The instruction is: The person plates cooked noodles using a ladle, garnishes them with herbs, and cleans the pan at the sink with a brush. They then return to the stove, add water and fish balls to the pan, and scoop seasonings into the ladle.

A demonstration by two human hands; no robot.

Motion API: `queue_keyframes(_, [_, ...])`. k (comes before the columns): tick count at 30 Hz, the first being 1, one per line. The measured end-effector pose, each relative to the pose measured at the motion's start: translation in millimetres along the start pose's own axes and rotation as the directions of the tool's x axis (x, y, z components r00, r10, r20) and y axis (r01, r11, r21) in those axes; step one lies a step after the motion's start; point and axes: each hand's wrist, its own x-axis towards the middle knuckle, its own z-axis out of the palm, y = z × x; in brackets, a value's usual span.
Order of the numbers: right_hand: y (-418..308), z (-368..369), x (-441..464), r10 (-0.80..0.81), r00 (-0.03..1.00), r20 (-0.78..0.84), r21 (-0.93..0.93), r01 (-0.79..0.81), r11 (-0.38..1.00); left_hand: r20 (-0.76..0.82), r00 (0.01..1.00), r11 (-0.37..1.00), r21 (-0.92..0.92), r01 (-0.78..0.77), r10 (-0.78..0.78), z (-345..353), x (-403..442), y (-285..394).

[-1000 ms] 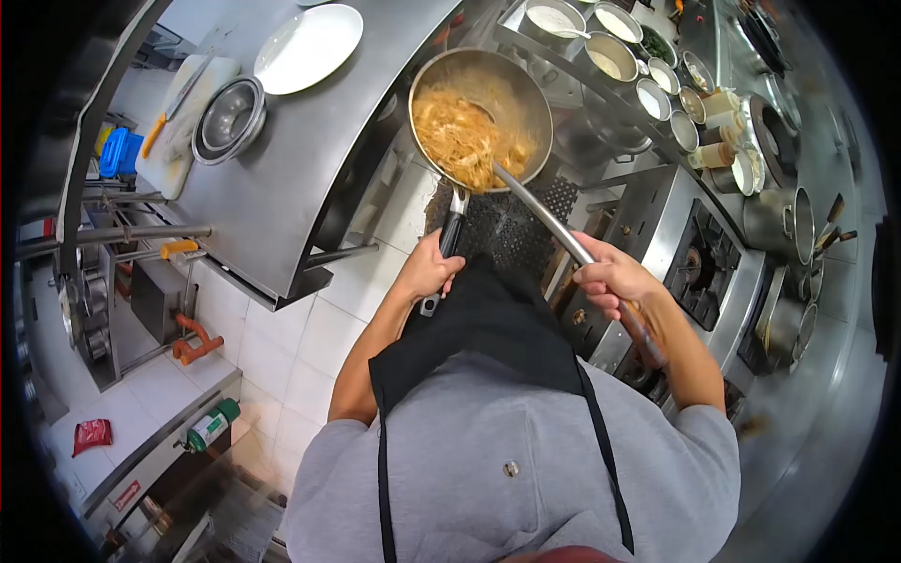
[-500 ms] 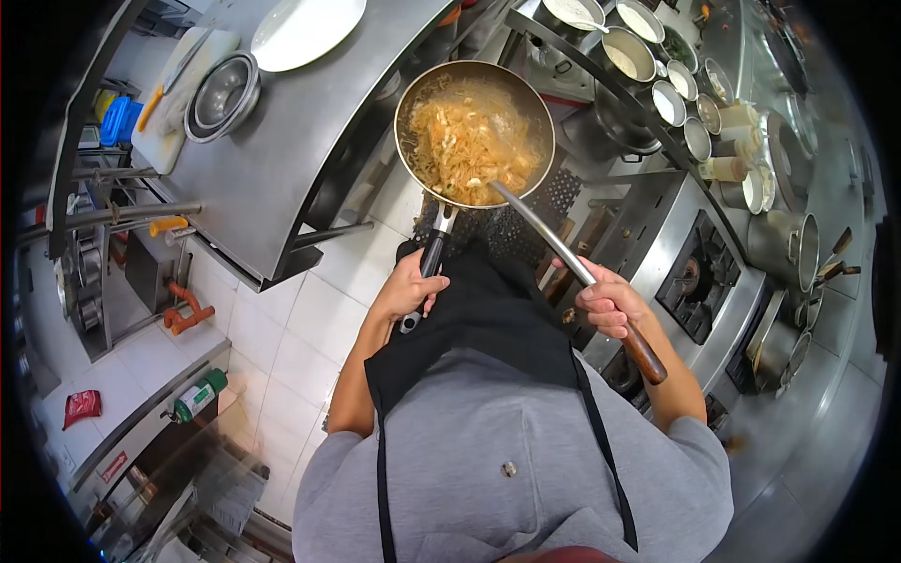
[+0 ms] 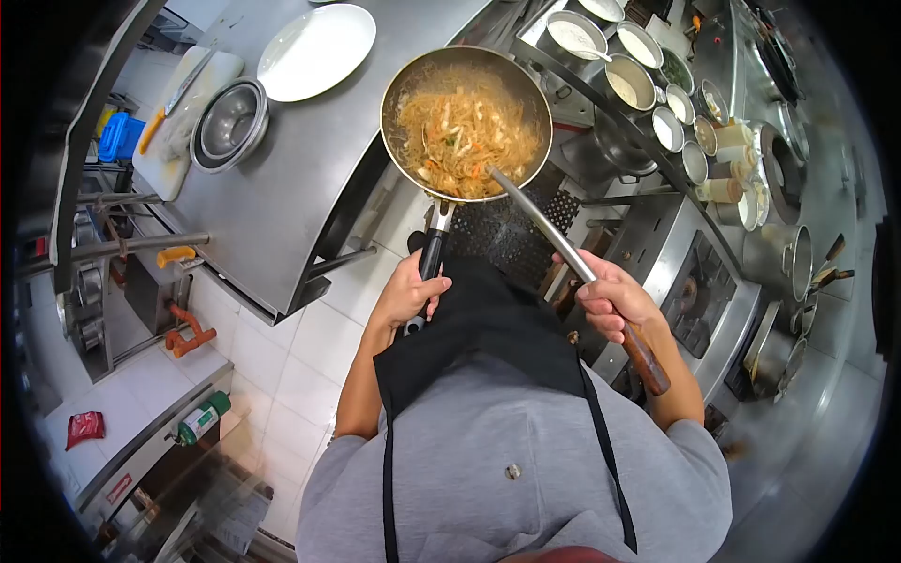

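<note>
My left hand (image 3: pixel 408 291) is wrapped round the black handle of a frying pan (image 3: pixel 392 127), which hangs in front of me above the floor. Thin noodles (image 3: pixel 465 131) with orange and pale bits fill the pan's middle. In my right hand (image 3: pixel 615 293) is a long metal-shafted utensil with a brown wooden grip, perhaps a ladle (image 3: pixel 544 225). Its far end dips into the noodles near the pan's lower right edge, so the head is hidden. The grip's butt sticks out below my right hand.
A steel table (image 3: pixel 282 178) at left bears a white oval plate (image 3: pixel 317 53), nested metal bowls (image 3: pixel 230 127) and a cutting board (image 3: pixel 206 80) with a knife. At right are a stove (image 3: pixel 694 291), a stockpot (image 3: pixel 784 253) and several ingredient containers (image 3: pixel 629 83).
The pan has shifted slightly left and up in view, nearer the oval plate. The noodles have turned over, showing more orange and pale bits. Both hands keep their holds.
</note>
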Motion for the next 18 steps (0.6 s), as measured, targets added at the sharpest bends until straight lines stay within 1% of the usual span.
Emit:
queue_keyframes(2, [-13.6, 15.6, 4.1, 0.04, 0.997, -0.061, -0.074, -0.045, 0.996, 0.016, 1.0, 1.0, -0.024, -0.009, 0.009, -9.9, 7.4, -2.9])
queue_keyframes(6, [-35.2, 41.3, 6.6, 0.055, 0.994, -0.097, -0.057, -0.061, 0.997, 0.055, 0.998, 0.998, -0.055, 0.0, 0.003, -28.9, 17.8, 8.6])
queue_keyframes(8, [-40.5, 55.8, -2.1, -0.015, 0.989, -0.147, -0.161, -0.009, 0.987, 0.066, 0.998, 0.998, -0.062, 0.005, -0.001, -34.3, 20.2, 21.3])
queue_keyframes(9, [-42.2, 63.7, -1.1, -0.015, 0.989, -0.148, -0.165, -0.009, 0.986, 0.075, 0.997, 0.999, -0.053, -0.003, 0.007, -37.9, 21.1, 28.9])
queue_keyframes(12, [-51.7, 92.5, 0.0, -0.07, 0.954, -0.292, -0.172, 0.019, 0.985, 0.106, 0.994, 1.0, -0.03, -0.008, 0.011, -48.7, 21.6, 50.7])
queue_keyframes(13, [-54.8, 94.5, 1.9, -0.083, 0.951, -0.297, -0.169, 0.033, 0.985, 0.116, 0.993, 1.0, -0.023, -0.018, 0.021, -52.7, 23.7, 58.8])
queue_keyframes(15, [-63.0, 96.4, 4.5, -0.094, 0.969, -0.229, -0.085, 0.076, 0.993, 0.131, 0.991, 0.999, -0.023, -0.035, 0.038, -60.8, 25.6, 70.6])
queue_keyframes(16, [-65.4, 98.3, 4.3, -0.119, 0.968, -0.221, -0.068, 0.106, 0.992, 0.133, 0.99, 0.999, -0.034, -0.039, 0.043, -63.5, 24.7, 74.5])
queue_keyframes(18, [-74.4, 107.7, 3.3, -0.137, 0.966, -0.219, -0.074, 0.124, 0.99, 0.121, 0.992, 0.998, -0.038, -0.04, 0.044, -68.4, 18.9, 85.7])
